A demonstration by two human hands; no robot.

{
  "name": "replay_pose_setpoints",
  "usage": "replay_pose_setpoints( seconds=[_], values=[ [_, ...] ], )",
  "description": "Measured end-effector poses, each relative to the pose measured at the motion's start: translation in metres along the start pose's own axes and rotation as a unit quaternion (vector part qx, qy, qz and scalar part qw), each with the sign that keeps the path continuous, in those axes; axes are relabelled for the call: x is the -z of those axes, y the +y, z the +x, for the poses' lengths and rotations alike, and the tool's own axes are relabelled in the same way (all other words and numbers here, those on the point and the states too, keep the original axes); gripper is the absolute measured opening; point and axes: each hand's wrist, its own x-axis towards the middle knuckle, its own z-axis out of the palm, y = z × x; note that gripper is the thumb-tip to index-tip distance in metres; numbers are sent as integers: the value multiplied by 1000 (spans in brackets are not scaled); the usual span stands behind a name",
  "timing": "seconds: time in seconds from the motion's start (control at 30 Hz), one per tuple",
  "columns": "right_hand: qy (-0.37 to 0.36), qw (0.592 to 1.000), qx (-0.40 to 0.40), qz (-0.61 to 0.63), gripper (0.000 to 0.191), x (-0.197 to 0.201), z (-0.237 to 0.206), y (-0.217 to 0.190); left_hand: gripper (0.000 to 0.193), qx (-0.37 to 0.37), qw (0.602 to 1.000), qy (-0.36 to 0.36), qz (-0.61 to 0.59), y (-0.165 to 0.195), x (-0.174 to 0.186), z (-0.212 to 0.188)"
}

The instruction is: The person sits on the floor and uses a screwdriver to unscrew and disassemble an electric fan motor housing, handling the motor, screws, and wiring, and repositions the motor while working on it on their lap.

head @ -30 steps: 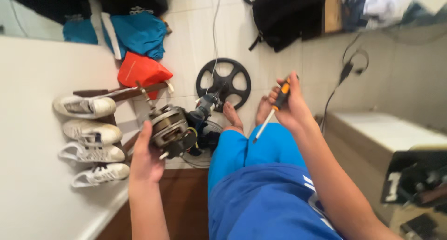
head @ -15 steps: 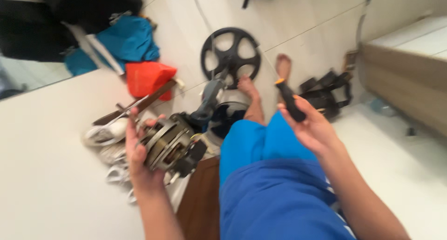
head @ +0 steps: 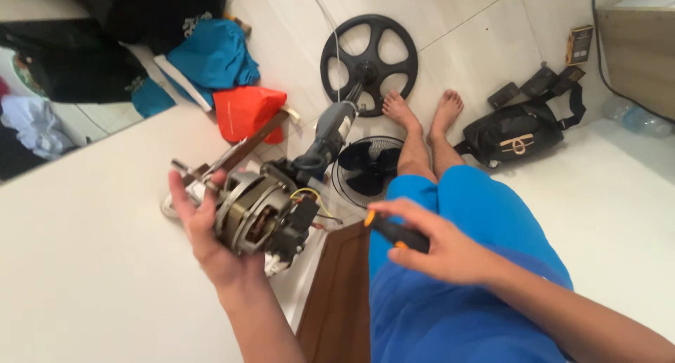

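Since the earlier frame, the right hand (head: pixel 439 247) has dropped from upper centre to lower centre, over the blue-clad thigh; the screwdriver (head: pixel 395 232) came with it. Left hand (head: pixel 211 233) sits slightly lower, left of centre. Left hand: fingers curled around the fan motor (head: pixel 264 212), palm beneath it, grip closed. Right hand: closed around the screwdriver handle, black with orange; shaft not visible. Handle's long axis runs lower right to upper left, orange end toward the motor. Motor shaft points upper left.
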Motion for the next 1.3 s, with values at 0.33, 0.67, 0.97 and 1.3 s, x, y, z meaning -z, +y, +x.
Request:
replay_pose_setpoints(
  seconds=[0.33, 0.67, 0.97, 1.3],
  values=[
    [-38, 998, 21, 48, 53, -8, 10, 2, 80, -8, 1000, 26, -4, -1, 2, -6],
    [-49, 997, 4, 65, 55, -6, 9, 1, 80, -4, 999, 49, -20, 0, -3, -11],
    [-94, 956, -118, 252, 59, -2, 13, 10, 87, 2, 999, 23, -25, -1, -2, -10],
    [-92, 868, -195, 448, 62, -8, 14, 4, 80, 12, 1000, -1, -28, 1, 7, -8]
  ],
)
